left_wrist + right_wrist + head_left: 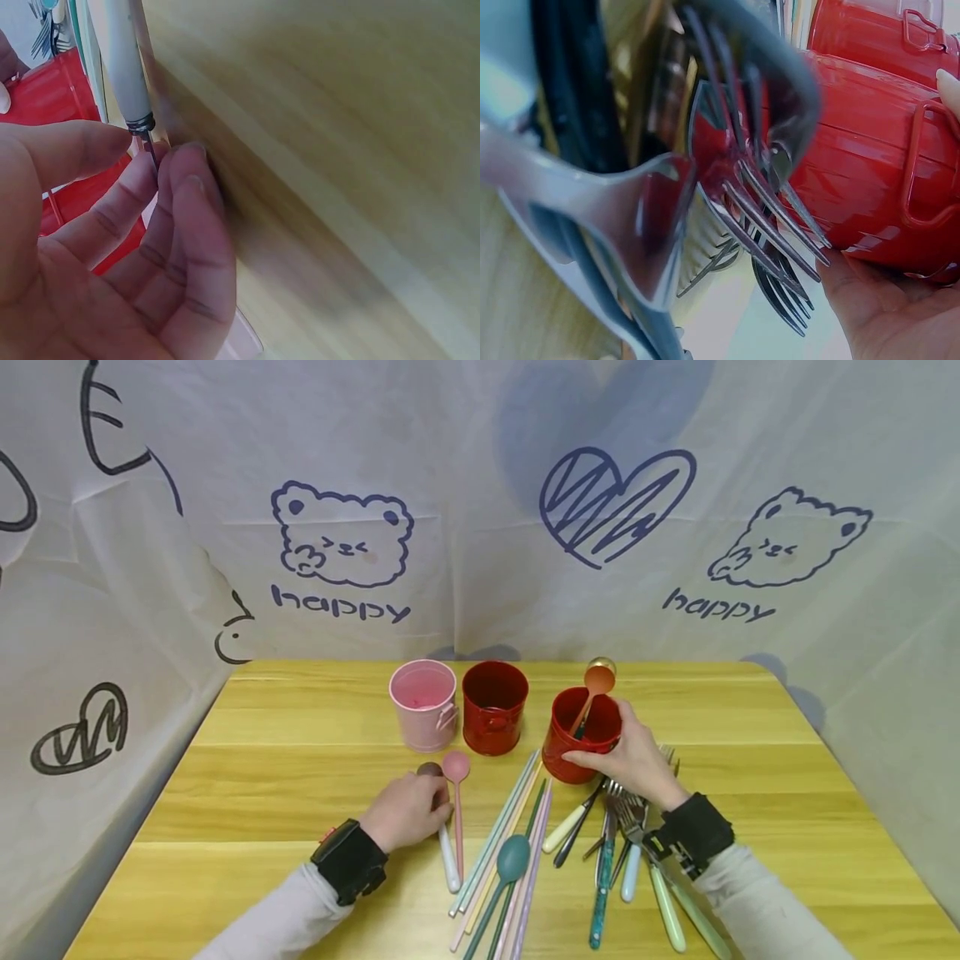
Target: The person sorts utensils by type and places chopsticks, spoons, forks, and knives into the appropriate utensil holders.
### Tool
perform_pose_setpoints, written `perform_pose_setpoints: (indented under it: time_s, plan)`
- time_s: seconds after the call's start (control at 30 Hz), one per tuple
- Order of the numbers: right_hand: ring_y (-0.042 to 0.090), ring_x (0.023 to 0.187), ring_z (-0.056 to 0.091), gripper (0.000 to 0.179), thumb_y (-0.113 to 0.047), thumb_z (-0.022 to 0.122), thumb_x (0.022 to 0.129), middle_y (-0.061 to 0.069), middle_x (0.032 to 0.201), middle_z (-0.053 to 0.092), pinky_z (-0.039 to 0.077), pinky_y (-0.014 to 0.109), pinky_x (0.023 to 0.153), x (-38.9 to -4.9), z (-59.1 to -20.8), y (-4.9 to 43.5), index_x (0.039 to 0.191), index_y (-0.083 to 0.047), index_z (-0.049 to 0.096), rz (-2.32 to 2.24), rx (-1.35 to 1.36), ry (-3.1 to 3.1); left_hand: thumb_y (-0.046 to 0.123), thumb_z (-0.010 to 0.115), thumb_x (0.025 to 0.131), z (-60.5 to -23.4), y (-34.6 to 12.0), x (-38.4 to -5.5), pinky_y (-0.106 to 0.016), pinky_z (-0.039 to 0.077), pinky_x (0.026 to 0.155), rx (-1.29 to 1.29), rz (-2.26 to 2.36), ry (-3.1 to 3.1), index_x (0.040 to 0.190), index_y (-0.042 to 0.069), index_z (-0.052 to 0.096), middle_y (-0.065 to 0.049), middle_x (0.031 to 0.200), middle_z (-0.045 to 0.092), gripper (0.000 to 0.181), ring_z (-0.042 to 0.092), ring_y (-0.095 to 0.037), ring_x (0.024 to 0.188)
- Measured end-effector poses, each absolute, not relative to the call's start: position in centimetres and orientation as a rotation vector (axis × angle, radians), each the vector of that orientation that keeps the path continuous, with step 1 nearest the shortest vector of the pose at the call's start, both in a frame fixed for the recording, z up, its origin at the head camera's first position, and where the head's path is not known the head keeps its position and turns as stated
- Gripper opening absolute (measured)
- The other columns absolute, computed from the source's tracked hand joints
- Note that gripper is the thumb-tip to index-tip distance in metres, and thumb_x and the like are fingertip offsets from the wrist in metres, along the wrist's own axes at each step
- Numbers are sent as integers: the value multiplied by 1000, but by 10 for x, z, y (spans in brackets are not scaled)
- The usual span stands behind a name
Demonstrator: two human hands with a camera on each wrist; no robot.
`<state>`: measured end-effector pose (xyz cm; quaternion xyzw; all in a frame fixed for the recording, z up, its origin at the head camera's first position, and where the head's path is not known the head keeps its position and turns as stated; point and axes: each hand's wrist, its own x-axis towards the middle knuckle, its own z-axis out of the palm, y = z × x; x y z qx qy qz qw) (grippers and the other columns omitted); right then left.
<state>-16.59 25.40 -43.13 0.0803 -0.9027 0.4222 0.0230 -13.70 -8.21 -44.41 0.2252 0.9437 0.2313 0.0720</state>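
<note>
My left hand [408, 810] pinches a metal spoon with a white handle [449, 860] between thumb and fingers, at its thin neck. In the left wrist view, the white handle [121, 67] rises from the fingertips. Right beside it lies a pink spoon [457, 768]. On the other side, my right hand [641, 758] grips the right-hand red bucket [566, 757], thumb across its front and fingers at the far side. An orange spoon [599, 679] and a gold-coloured spoon [602, 661] stick up out of that bucket.
A pink bucket [426, 727] and another red bucket [492, 727] stand at the back. Several chopsticks [491, 860] lie mid-table with a teal spoon [513, 858] on them. Several forks [630, 814] with coloured handles are heaped below my right hand.
</note>
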Motion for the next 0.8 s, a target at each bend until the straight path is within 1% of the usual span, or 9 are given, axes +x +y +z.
perform_pose_setpoints:
  time_s: [0.2, 0.4, 0.67, 0.8]
  plan:
    - [39, 126, 55, 93, -27, 87, 79, 21, 142, 54, 54, 56, 100, -165, -431, 253, 149, -1, 32, 1322, 249, -2794, 11, 71, 88, -443, -85, -136, -23, 36, 51, 622, 740, 2799, 71, 15, 59, 5, 63, 52, 21, 49, -11, 56]
    - [39, 126, 56, 92, -27, 87, 79, 21, 142, 55, 54, 56, 100, -165, -430, 254, 149, -1, 33, 1313, 242, -2797, 8, 71, 87, -444, -93, -136, -20, 38, 51, 630, 822, 2784, 71, 13, 61, 4, 63, 55, 19, 49, -10, 57]
    - [39, 127, 55, 92, -27, 87, 79, 20, 142, 55, 53, 57, 101, -165, -429, 253, 149, -2, 33, 1303, 234, -2808, 4, 72, 83, -444, -103, -135, -19, 40, 54, 620, 900, 2780, 72, 11, 63, 4, 64, 57, 16, 49, -8, 60]
    - [39, 127, 55, 93, -28, 87, 79, 20, 143, 54, 53, 57, 101, -165, -430, 254, 149, -2, 32, 1307, 224, -2814, 1, 71, 82, -444, -107, -135, -19, 42, 55, 613, 950, 2750, 74, 8, 65, 2, 66, 58, 12, 50, -8, 61]
